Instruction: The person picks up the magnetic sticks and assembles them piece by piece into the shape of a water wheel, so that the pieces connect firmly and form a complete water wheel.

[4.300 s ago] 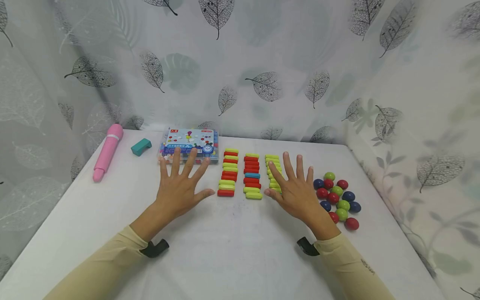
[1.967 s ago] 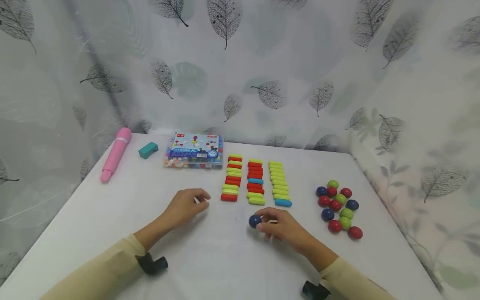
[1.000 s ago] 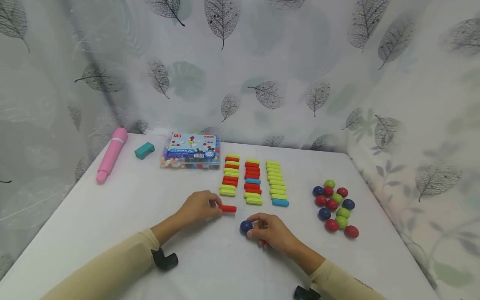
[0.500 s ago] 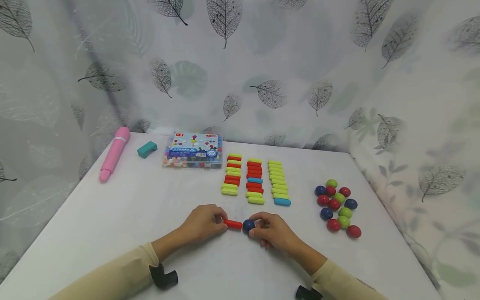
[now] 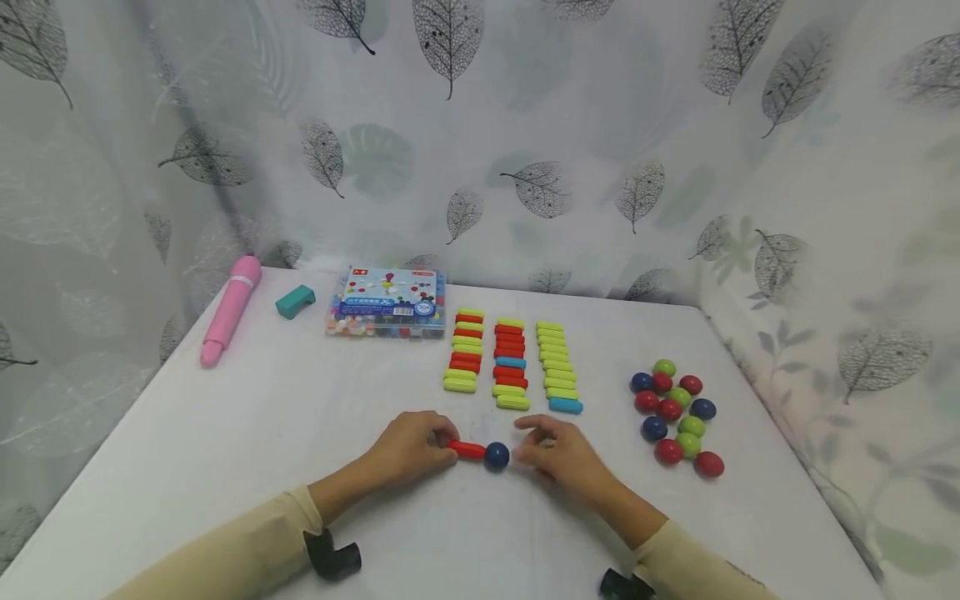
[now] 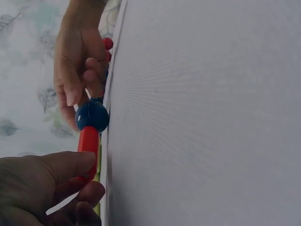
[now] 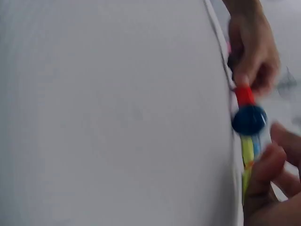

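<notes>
My left hand [image 5: 411, 450] pinches a red rod [image 5: 469, 451] between thumb and fingers. On the rod's far end sits a dark blue ball [image 5: 497, 456]; the left wrist view shows the red rod [image 6: 88, 146] meeting the blue ball [image 6: 92, 116] directly. My right hand [image 5: 566, 458] is just right of the ball, its fingers apart from it. In the right wrist view a gap shows between the right fingertips [image 7: 277, 153] and the blue ball [image 7: 249, 120]. The left palm is hidden in the head view.
Three columns of rods [image 5: 511, 363], in yellow-green, red and blue, lie behind the hands. Loose red, green and blue balls [image 5: 669, 410] cluster at the right. A clear parts box [image 5: 386, 304], a teal block [image 5: 296, 302] and a pink stick [image 5: 231, 310] lie at the back left.
My left hand took a red rod from the left column and brought it to the blue ball. The right hand, which held the ball, has let go and drawn slightly right.
</notes>
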A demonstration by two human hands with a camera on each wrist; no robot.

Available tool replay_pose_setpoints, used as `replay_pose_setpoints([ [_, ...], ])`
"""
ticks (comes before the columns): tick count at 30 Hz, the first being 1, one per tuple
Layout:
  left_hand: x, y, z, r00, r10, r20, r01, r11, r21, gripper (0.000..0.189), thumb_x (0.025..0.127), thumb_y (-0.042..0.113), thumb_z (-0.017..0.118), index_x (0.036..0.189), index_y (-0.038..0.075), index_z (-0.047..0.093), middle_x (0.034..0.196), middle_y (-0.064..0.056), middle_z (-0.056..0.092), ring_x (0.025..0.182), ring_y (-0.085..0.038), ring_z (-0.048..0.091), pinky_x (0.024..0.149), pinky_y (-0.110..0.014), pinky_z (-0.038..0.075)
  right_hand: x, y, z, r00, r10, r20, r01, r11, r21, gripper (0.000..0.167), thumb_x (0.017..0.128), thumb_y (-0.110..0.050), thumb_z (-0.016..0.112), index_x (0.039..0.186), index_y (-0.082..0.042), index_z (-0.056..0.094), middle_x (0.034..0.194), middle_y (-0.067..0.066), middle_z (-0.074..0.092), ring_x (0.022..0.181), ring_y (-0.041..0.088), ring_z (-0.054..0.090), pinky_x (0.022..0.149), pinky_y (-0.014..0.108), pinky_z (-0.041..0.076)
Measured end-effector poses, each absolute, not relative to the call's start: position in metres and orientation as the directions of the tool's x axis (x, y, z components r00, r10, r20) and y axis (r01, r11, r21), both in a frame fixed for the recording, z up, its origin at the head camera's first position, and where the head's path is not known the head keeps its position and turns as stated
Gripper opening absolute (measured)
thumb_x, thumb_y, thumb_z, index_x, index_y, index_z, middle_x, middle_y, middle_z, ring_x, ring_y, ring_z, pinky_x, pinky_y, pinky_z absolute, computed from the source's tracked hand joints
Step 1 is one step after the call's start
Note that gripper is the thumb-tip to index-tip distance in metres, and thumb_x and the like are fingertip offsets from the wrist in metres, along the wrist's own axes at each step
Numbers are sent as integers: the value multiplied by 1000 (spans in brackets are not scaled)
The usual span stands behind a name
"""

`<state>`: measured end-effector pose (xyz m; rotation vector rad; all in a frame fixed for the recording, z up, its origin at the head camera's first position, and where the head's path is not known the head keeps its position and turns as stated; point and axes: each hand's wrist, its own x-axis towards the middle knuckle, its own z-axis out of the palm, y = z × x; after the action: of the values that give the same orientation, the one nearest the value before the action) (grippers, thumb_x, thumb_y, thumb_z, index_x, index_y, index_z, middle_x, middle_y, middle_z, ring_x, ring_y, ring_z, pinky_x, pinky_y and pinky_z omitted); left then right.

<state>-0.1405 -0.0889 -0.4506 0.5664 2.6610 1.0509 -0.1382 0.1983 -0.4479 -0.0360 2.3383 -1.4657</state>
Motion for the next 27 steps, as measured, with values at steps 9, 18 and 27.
replay_pose_setpoints([
  [9,-139,-106,-454,-936,342,-85,172,654,737,13,86,19,80,98,22,75,83,12,65,81,-13,57,74,-31,49,-172,261,-450,-962,104,-252,271,463,-844,42,95,-26,74,132,-10,62,129,14,54,83,20,56,63,25,51],
  [18,-135,-111,-453,-929,363,-79,177,619,765,13,86,18,80,98,21,74,81,11,64,79,-13,55,71,-28,47,-176,256,-454,-958,108,-264,280,535,-797,39,92,-22,76,126,-7,64,113,12,59,85,21,54,62,25,50],
  [27,-138,-110,-453,-930,354,-99,152,616,773,15,86,17,80,99,20,75,83,10,64,80,-14,56,72,-30,48,-169,251,-449,-975,50,-216,194,662,-724,35,91,-25,78,120,-9,69,112,9,64,97,23,57,74,27,53],
])
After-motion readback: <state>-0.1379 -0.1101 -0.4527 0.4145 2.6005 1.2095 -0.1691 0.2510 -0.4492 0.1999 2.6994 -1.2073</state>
